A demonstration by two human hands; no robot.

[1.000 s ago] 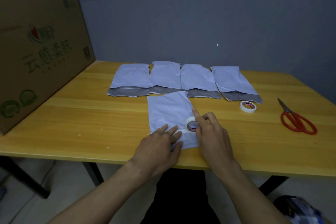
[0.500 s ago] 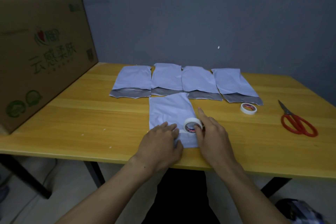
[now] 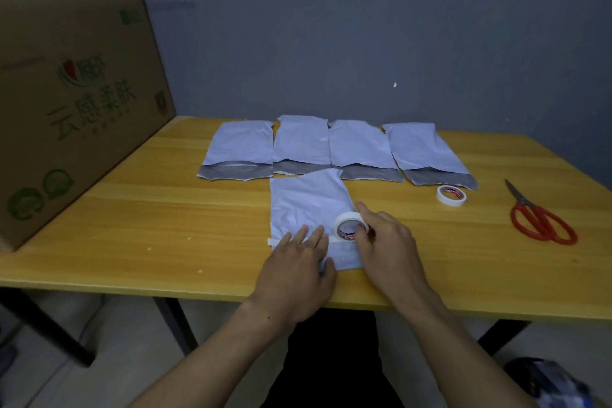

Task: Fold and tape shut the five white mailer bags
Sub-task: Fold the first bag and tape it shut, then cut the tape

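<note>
Left hand (image 3: 298, 270) is palm down, fingers straight and slightly spread, on the folded near end of the near bag (image 3: 304, 202). It reads as pinning the fold so it can't spring open while the tape goes on.

Right hand (image 3: 389, 250) is just beside it, thumb and fingers curled round the roll (image 3: 351, 226). They pinch it on edge against the bag's right part, with the index finger straight along the roll's far side.

A strip (image 3: 274, 242) runs left from the roll, past the left fingertips. Its tail pokes over the bag's left edge onto the table (image 3: 159, 215).

Judgement: tape is being laid across the fold, and the roll is held low so the strip lies taut and flat. The strip is uncut, so bag 1 of 5 is not yet sealed.

The near bag sits at the table's front edge, centred before the person. Its far end overlaps the flaps of the row behind.

Farther off are 4 back bags (image 3: 359, 146), side by side with edges touching. Their grey open flaps face the person and none is folded. They are likely queued to be pulled forward 1 at a time.

Spare roll (image 3: 451, 196) lies flat just beside the rightmost flap. Scissors (image 3: 540, 220) lie further right, blades pointing away, on the right hand's side, probably for the cut.

Box (image 3: 76, 103) stands on the table's left side. Wall (image 3: 364, 26) is behind.
</note>
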